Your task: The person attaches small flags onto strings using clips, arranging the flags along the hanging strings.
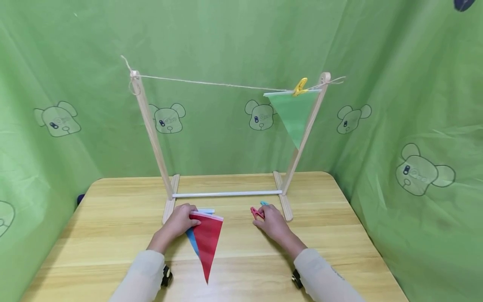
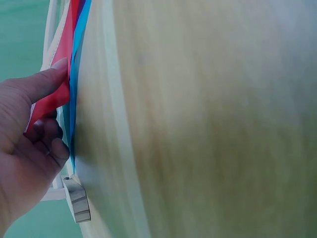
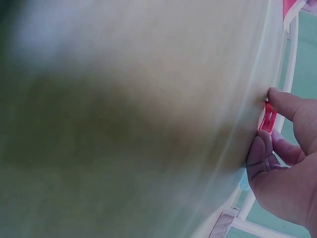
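Between thumb and fingers, my left hand point(image 1: 182, 219) pinches a red triangular pennant point(image 1: 208, 237) near the left end of its white top edge. Behind it a blue pennant point(image 1: 192, 241) lies partly covered, its pale top edge showing past the red one. At right, my right hand point(image 1: 274, 223) is low at the tabletop, thumb and fingertips on either side of a red clothespin point(image 3: 268, 119). A light blue clothespin point(image 1: 265, 203) lies just beyond those fingers, partly hidden by them.
A wooden stand with two posts point(image 1: 152, 134) rises at the table's point(image 1: 320, 251) far side, joined by a white bar point(image 1: 226, 194). A string point(image 1: 203, 82) spans the tops. A yellow clothespin point(image 1: 300, 87) holds a green pennant point(image 1: 294, 113) near the right post. Green cloth point(image 1: 226, 37) surrounds the table.
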`<move>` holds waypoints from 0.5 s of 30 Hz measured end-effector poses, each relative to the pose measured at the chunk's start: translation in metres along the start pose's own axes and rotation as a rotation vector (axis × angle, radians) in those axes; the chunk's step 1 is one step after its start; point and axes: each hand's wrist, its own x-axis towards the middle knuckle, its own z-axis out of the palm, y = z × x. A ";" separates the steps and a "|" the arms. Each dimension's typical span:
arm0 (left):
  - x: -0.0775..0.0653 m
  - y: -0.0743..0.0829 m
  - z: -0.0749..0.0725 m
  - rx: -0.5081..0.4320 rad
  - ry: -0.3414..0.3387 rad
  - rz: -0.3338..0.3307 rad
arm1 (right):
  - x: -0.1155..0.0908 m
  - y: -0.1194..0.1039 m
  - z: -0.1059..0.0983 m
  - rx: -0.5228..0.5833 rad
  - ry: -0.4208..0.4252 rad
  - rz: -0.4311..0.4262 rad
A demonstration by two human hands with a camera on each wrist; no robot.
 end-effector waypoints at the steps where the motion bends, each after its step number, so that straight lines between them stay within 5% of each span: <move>1: 0.000 0.000 0.000 -0.005 0.001 0.001 | 0.000 0.000 0.000 0.000 -0.002 0.001; 15: -0.001 0.000 0.000 -0.021 0.008 0.066 | -0.001 0.001 -0.001 0.020 -0.004 -0.008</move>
